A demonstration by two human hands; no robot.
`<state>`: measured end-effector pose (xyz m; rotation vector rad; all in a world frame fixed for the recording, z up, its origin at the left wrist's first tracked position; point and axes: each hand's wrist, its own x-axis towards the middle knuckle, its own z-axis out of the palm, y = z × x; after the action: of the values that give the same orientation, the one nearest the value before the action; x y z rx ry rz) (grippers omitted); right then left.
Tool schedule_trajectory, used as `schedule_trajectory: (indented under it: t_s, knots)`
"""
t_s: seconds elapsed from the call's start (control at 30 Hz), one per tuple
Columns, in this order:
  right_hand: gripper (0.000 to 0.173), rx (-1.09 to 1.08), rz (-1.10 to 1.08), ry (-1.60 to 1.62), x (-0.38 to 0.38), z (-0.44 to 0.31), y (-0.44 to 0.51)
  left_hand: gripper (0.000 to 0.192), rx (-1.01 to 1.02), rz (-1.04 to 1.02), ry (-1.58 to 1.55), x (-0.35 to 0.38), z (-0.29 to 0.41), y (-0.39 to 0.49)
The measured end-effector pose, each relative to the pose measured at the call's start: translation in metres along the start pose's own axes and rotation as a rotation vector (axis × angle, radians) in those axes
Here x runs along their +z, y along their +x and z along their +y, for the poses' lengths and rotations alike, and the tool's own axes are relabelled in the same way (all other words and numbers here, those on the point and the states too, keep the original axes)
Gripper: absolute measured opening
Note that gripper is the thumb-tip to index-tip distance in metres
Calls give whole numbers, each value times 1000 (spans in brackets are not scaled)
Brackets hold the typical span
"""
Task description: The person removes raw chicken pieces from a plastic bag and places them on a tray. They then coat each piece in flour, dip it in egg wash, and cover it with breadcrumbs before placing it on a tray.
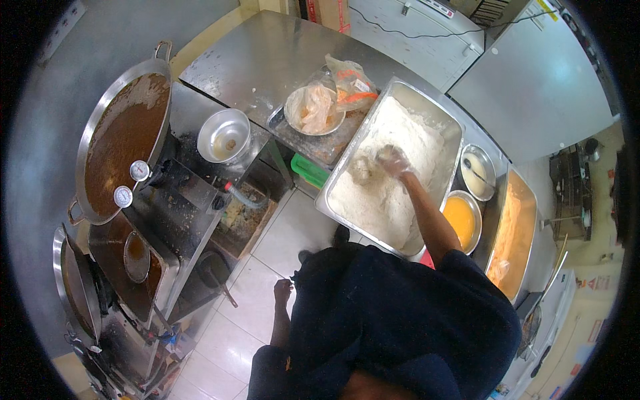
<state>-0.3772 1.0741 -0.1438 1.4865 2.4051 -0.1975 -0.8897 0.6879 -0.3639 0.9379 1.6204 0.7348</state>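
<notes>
A deep stainless steel pan (325, 203) holds a broad heap of white flour (367, 197). My right hand (393, 161), in a thin clear glove, is down in the flour near the pan's middle; its fingertips are partly covered, and whether it grasps anything does not show. Just left of it a rounded flour-coated lump (361, 169) rests in the heap. My left hand (283, 289) hangs low beside my body above the tiled floor, its fingers curled, away from the pan. Right of the pan stand a metal bowl of orange-yellow liquid (459, 216) and a bowl of pale batter (476, 175).
A long metal tray of orange food (506, 235) stands at right. Beyond the flour pan are a bowl with a plastic bag (316, 111) and a printed bag (352, 82). At left stand a large pan of brown oil (125, 135), two dial thermometers (139, 171) and a metal bowl (224, 136).
</notes>
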Motion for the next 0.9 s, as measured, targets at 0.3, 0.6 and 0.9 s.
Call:
schedule_trajectory:
  t_s: [0.3, 0.6, 0.9]
  knots:
    - [67, 180, 332, 1024, -9, -89, -26, 21, 490, -21, 215, 0, -3, 0]
    - [78, 347, 475, 188, -54, -157, -11, 15, -239, 11, -129, -2, 22, 9]
    - [29, 230, 200, 884, -34, -85, -13, 13, 233, -64, 116, 4, 13, 34]
